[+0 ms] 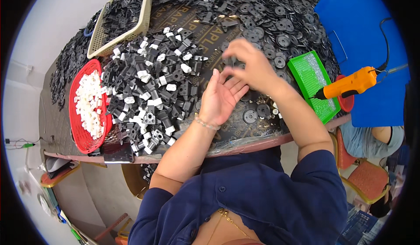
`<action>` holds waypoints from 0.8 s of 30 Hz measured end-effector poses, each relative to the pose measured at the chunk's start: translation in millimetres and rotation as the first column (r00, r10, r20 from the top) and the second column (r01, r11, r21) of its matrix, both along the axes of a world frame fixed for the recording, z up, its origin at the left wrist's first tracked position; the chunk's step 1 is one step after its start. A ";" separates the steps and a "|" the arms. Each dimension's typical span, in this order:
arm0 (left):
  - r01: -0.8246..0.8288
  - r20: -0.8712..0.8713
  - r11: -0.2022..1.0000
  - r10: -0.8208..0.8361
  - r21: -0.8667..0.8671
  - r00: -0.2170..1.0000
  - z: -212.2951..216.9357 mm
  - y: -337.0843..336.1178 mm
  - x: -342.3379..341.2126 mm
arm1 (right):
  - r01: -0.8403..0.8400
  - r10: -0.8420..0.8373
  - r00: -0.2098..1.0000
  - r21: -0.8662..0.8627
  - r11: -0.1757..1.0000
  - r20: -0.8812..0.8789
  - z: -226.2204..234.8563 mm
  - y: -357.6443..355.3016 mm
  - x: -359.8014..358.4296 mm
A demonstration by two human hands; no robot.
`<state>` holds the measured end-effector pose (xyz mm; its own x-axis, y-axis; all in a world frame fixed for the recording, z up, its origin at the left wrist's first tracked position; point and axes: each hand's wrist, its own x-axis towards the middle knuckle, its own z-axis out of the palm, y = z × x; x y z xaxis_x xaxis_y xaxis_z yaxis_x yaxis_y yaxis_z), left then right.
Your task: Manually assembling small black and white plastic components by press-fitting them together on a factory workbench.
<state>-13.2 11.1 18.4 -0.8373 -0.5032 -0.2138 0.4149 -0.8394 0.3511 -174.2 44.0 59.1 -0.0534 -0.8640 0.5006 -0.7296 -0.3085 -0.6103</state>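
Note:
My left hand (220, 97) is turned palm up over the table, its fingers stretched out and nothing visible on the palm. My right hand (251, 67) hovers just above it, smeared by motion, with fingers and thumb curved. Dark round shapes show between the right thumb and fingers; whether they are held or lie on the table behind cannot be told. Left of my hands spreads a heap of black plastic parts with white caps (151, 85). Black slotted discs (280, 39) are piled beyond my right hand, and a single black disc (250, 116) lies near the table edge.
A red basket (78, 133) of small white pieces stands at the left. Behind it is a cream crate (146, 15) of black parts. At the right are a green tray (326, 118) with small clear pieces, an orange electric screwdriver (350, 87) and a blue panel (376, 109).

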 end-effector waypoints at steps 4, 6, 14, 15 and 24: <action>-0.099 0.041 0.988 0.104 -0.119 0.994 -8.2 0.5 0.6 | -0.078 0.079 0.997 0.069 0.995 -0.004 1.1 52.6 -3.2; -0.150 0.132 0.979 0.168 -0.136 0.977 -13.0 0.4 3.0 | 0.121 -0.126 0.992 0.162 0.979 0.017 2.5 71.3 -21.1; -0.151 0.201 0.966 0.194 -0.211 0.960 -13.3 0.9 2.2 | 0.573 -0.446 0.752 0.148 0.806 -0.485 -40.7 88.2 -52.2; -0.134 0.208 0.969 0.178 -0.208 0.962 -11.2 0.1 2.5 | 0.584 -0.452 0.734 0.132 0.801 -0.506 -40.0 83.9 -52.5; -0.026 0.143 0.967 0.064 -0.254 0.988 -6.6 3.1 0.6 | 0.391 -0.396 0.918 0.222 0.893 -0.022 -14.9 61.4 -46.5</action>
<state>-12.7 14.2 11.9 -0.7812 -0.5927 -0.1962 0.3772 -0.6985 0.6081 -220.8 105.4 44.2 -0.4213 -0.8568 0.2974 -0.7483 0.1432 -0.6477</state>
